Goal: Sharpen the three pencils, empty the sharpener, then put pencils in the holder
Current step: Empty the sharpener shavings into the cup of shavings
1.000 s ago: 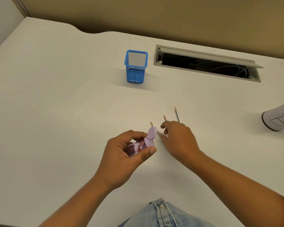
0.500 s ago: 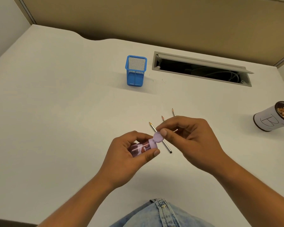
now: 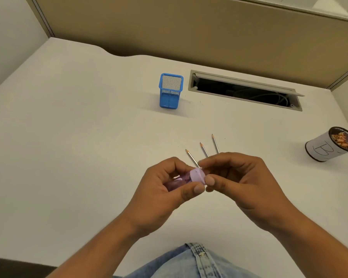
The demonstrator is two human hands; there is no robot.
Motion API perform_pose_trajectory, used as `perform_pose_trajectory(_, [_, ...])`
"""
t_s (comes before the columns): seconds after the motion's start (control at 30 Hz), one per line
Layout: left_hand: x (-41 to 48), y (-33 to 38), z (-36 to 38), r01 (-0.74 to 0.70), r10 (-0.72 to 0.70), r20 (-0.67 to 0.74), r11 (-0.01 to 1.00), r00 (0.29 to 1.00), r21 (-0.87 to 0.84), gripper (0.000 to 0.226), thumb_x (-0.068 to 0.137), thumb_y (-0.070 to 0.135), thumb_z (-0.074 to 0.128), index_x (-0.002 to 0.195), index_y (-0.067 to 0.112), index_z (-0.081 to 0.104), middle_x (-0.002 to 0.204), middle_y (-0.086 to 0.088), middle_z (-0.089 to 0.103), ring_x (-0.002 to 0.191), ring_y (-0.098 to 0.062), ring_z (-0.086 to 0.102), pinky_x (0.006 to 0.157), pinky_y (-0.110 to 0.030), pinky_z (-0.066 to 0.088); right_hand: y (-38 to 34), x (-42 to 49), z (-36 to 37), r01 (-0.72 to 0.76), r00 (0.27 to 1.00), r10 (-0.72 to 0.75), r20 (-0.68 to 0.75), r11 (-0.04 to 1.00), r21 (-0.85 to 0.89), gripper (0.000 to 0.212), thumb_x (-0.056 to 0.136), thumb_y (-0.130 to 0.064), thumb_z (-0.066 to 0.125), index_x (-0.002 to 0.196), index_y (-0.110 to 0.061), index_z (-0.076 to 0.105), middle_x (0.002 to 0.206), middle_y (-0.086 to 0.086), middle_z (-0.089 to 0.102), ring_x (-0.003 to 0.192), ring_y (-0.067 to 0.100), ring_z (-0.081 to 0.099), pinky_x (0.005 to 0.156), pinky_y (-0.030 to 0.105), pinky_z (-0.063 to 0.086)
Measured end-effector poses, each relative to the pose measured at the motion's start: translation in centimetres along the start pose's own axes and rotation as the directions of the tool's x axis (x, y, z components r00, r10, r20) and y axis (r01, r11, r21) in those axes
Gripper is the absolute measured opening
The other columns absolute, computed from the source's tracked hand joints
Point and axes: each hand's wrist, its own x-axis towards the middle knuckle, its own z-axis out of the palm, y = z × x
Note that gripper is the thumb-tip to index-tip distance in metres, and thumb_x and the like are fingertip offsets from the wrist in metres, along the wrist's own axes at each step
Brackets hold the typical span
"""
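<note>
Both hands close together above white desk [image 3: 78, 137]. Gripping with left hand [image 3: 163, 189], fingers and thumb curled round one translucent lilac sharpener [image 3: 177, 182], barrel lying sideways. Pinching its opaque lilac cap end with right hand [image 3: 243, 181], thumb against forefinger.

Counted: three pencils flat on desk just beyond the grip, sharpened tips pointing away: left pencil [image 3: 191, 157], middle pencil [image 3: 204, 149], right pencil [image 3: 215, 144]; lower ends hidden behind hands. One blue mesh holder [image 3: 170, 91], upright, well beyond the grip. One cup [image 3: 329, 145] marked B, shavings inside, far right of it.
</note>
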Motion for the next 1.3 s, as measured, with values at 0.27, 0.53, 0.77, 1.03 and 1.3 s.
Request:
perform_pose_trajectory(0.27, [0.0,-0.7,-1.2,0.055,-0.033,0.208,0.993,0.978,-0.102,0.054,0.058,0.068,0.075,0.085,0.022,0.066,0.066,0.006,0.061,0.046,-0.007,0.043,0.044,-0.018,0.038,-0.7,-1.2,0.9,0.12,0.989,-0.092,0.112,0.952,-0.28,0.03,0.074,-0.015,0.082,0.102,-0.022,0.076,0.102,0.0,0.07,0.087,0.029,0.068,0.071,0.024,0.056])
perform_pose_trajectory(0.53, [0.8,-1.1,-1.5,-0.149,0.085,0.148,0.852,0.985,0.502,0.049,0.053,0.07,0.073,0.082,0.034,0.058,0.072,0.011,0.06,0.061,-0.01,0.054,0.051,-0.023,0.047,0.7,-2.2,3.1,-0.014,0.953,-0.049,-0.3,0.979,-0.203,0.02,0.068,-0.027,0.083,0.084,-0.02,0.073,0.075,-0.002,0.075,0.063,0.011,0.068,0.057,0.019,0.053])
perform_pose_trajectory(0.77, [3.1,-2.1,2.0,-0.117,0.021,0.132,0.616,0.991,0.779,0.043,0.063,0.058,0.079,0.086,0.044,0.045,0.083,0.02,0.057,0.074,-0.005,0.056,0.064,-0.019,0.05,2.1,-3.2,-0.1,-0.004,0.902,-0.156,-0.403,0.93,-0.368,0.008,0.084,-0.024,0.075,0.086,-0.023,0.067,0.069,-0.005,0.067,0.054,0.007,0.056,0.05,0.011,0.043])
perform_pose_trajectory(1.03, [6.5,-1.5,11.4,-0.013,0.105,-0.083,0.694,0.991,0.72,0.036,0.07,0.044,0.08,0.071,0.029,0.047,0.058,0.007,0.057,0.048,-0.007,0.047,0.045,-0.023,0.038,3.4,-3.3,-7.3,0.107,0.843,-0.429,-0.325,0.726,-0.679,0.027,0.094,-0.035,0.046,0.072,-0.035,0.03,0.05,-0.023,0.03,0.042,0.008,0.035,0.042,0.013,0.024])
perform_pose_trajectory(1.3, [9.8,-2.7,21.3,-0.101,0.224,-0.006,0.466,0.975,0.879,0.028,0.087,0.051,0.046,0.065,0.035,0.036,0.062,0.013,0.048,0.056,-0.009,0.047,0.046,-0.017,0.032,4.6,-3.1,-15.7,0.048,0.836,-0.396,-0.381,0.743,-0.668,0.025,0.091,-0.038,0.052,0.074,-0.022,0.047,0.053,-0.012,0.048,0.051,0.014,0.051,0.044,0.019,0.036])
